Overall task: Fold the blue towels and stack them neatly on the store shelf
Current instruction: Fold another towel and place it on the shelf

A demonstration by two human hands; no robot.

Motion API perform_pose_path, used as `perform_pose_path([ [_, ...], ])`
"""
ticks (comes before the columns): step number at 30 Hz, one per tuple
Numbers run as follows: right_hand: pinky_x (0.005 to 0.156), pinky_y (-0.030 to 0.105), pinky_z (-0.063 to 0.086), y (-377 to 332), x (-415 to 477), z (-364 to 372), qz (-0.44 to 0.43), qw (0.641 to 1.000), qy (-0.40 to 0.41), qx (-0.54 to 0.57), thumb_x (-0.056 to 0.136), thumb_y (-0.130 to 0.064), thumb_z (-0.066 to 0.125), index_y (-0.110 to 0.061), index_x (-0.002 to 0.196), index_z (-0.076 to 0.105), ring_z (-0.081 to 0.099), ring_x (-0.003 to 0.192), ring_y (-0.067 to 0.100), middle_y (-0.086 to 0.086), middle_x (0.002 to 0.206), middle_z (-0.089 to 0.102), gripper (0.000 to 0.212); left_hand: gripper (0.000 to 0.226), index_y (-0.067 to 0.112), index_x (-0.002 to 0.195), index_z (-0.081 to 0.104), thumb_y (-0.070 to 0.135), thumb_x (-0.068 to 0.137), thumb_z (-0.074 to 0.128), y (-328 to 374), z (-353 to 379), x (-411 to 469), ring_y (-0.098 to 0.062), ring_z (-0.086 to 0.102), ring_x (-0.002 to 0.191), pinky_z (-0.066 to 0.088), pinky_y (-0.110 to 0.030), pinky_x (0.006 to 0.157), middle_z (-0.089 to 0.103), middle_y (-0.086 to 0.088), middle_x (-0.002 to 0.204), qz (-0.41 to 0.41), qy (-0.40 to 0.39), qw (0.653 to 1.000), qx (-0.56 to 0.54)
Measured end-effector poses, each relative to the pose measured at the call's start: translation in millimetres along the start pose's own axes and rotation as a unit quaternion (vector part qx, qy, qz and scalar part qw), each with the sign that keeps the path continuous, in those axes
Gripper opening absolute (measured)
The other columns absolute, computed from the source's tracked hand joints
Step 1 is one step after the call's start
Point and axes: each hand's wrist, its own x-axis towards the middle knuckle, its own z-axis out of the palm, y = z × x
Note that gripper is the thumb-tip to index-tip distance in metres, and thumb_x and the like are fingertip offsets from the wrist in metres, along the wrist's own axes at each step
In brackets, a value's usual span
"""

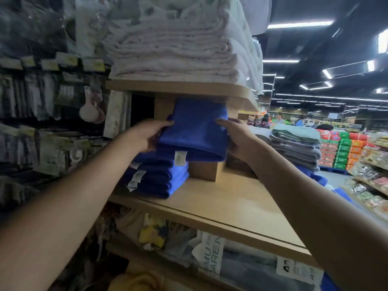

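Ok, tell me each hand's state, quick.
Left hand: grips the towel at its left side.
Right hand: grips the towel at its right side.

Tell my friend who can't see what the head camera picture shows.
Left hand and right hand hold a folded blue towel over a stack of blue towels on a wooden shelf. White towels sit above.

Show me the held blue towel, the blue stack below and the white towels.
held blue towel [195, 127]: head view, top face
blue towel stack [159, 179]: head view, folded edges
white towels [174, 53]: head view, front folds
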Motion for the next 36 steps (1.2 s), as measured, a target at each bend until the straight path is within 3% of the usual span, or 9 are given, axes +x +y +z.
perform_pose_path([
  [4,0.066,0.03,0.055,13.4,37.4,47.5,0.05,0.999,-0.001,-0.007,0.093,-0.016,0.068,-0.005,0.109,0.065,0.067,0.075,0.023,0.015,0.092,0.063,0.019,0.016,0.009,0.087,0.065,0.021,0.096,0.066,28.6,-41.4,21.2,-0.02,0.066,0.054,0.052,-0.023,0.05,0.071,-0.007,0.067,0.021,0.078,0.99,0.114],
  [7,0.035,0.022,0.048,31.3,55.3,73.1,0.059,0.997,-0.002,-0.053,0.1,-0.016,0.06,0.001,0.111,0.059,0.062,0.047,0.014,0.013,0.078,0.056,0.019,0.014,0.009,0.091,0.067,0.021,0.09,0.074,28.9,-68.1,51.4,-0.025,0.066,0.067,0.053,-0.028,0.057,0.071,-0.011,0.082,0.018,0.127,0.971,0.203],
  [13,0.038,0.028,0.053,75.3,73.1,89.6,0.108,0.989,-0.021,-0.1,0.094,-0.015,0.069,-0.003,0.099,0.061,0.063,0.053,0.018,0.014,0.073,0.061,0.016,0.046,0.006,0.116,0.061,0.032,0.084,0.08,-8.5,-91.6,98.1,-0.027,0.064,0.084,0.051,-0.028,0.06,0.066,-0.015,0.104,-0.03,0.172,0.91,0.376],
  [15,0.045,0.028,0.056,88.7,73.5,88.4,0.121,0.98,-0.019,-0.154,0.09,-0.023,0.074,-0.006,0.093,0.062,0.063,0.053,0.015,0.013,0.076,0.062,0.021,0.049,0.003,0.117,0.064,0.04,0.086,0.076,-18.5,-93.7,101.1,-0.025,0.063,0.088,0.05,-0.028,0.064,0.066,-0.016,0.115,-0.039,0.167,0.86,0.481],
  [18,0.088,0.045,0.059,105.3,83.7,83.2,0.004,0.93,0.019,-0.368,0.088,-0.046,0.067,-0.008,0.125,0.059,0.063,0.104,0.033,0.016,0.125,0.056,0.054,0.037,0.016,0.124,0.067,0.039,0.096,0.06,-25.9,-86.2,98.4,-0.027,0.064,0.106,0.051,-0.033,0.08,0.065,-0.011,0.129,0.1,0.17,0.791,0.58],
  [21,0.109,0.045,0.04,108.4,91.9,85.1,-0.199,0.865,-0.016,-0.46,0.096,-0.05,0.05,-0.02,0.142,0.05,0.046,0.13,0.036,0.013,0.143,0.049,0.055,0.036,0.023,0.134,0.061,0.033,0.104,0.046,-26.1,-64.1,93.8,-0.026,0.059,0.121,0.046,-0.035,0.096,0.061,-0.007,0.138,0.222,0.081,0.815,0.529],
  [24,0.118,0.046,0.029,126.1,108.3,82.6,-0.169,0.815,-0.142,-0.536,0.103,-0.052,0.032,-0.031,0.145,0.048,0.038,0.141,0.03,0.006,0.153,0.045,0.049,0.043,0.027,0.142,0.056,0.04,0.108,0.032,-40.0,-51.3,94.4,-0.022,0.048,0.135,0.033,-0.042,0.116,0.051,-0.004,0.15,0.129,-0.056,0.812,0.567],
  [28,0.121,0.036,0.016,164.7,116.0,65.4,-0.208,0.726,-0.229,-0.614,0.106,-0.037,0.029,-0.019,0.151,0.044,0.03,0.148,0.031,0.008,0.162,0.036,0.051,0.046,0.032,0.149,0.045,0.042,0.108,0.026,-68.7,-54.7,100.1,-0.021,0.034,0.146,0.022,-0.04,0.122,0.034,-0.001,0.162,0.081,-0.063,0.808,0.581],
  [36,0.12,0.038,0.02,187.8,100.2,56.9,-0.17,0.833,-0.187,-0.493,0.087,-0.067,0.01,-0.029,0.149,0.045,0.032,0.144,0.022,0.002,0.154,0.045,0.081,0.052,0.049,0.148,0.038,0.063,0.1,0.024,-90.5,-47.0,97.9,-0.023,0.032,0.147,0.026,-0.043,0.117,0.031,0.006,0.163,0.104,0.023,0.75,0.653],
])
